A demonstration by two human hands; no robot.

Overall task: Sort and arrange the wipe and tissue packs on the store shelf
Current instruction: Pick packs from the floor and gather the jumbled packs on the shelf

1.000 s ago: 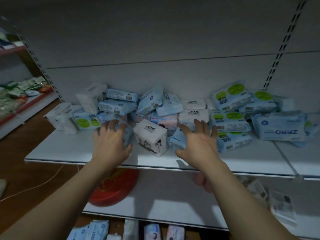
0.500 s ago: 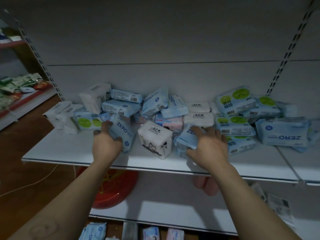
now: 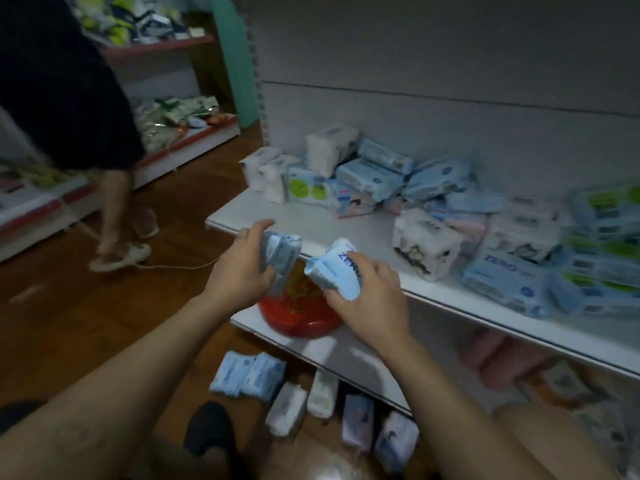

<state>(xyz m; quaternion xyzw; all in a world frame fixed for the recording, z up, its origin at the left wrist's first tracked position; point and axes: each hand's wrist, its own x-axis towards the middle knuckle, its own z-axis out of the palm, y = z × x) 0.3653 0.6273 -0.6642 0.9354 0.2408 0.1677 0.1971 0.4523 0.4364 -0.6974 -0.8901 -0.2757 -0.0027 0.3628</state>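
A moment ago both our hands were pressing on packs that lay on the shelf. Now each one has lifted a pack off and pulled it back toward us, and our head has turned to the left.

Closest to us, down by our feet, the packs on the floor (image 3: 247,375) lie in a loose row. Above them our left hand (image 3: 242,271) is wrapped round a grey-blue pack (image 3: 282,258), which stands almost straight up. Our right hand (image 3: 370,303) is wrapped round a ZERO pack (image 3: 334,271), and its long side leans up and to the left. The two packs are close together but look a little apart. Both hang in the air just in front of the shelf (image 3: 329,223) edge, over a red dish (image 3: 298,320) on the lower shelf.

The bare part of the shelf lies straight ahead of the two packs, and our left hand is nearer its open left end. We think these two should go there, side by side. The pile of packs (image 3: 374,174) lies farther back and to the right, nearer our right hand. Far off on the left, a person (image 3: 86,98) walks by.
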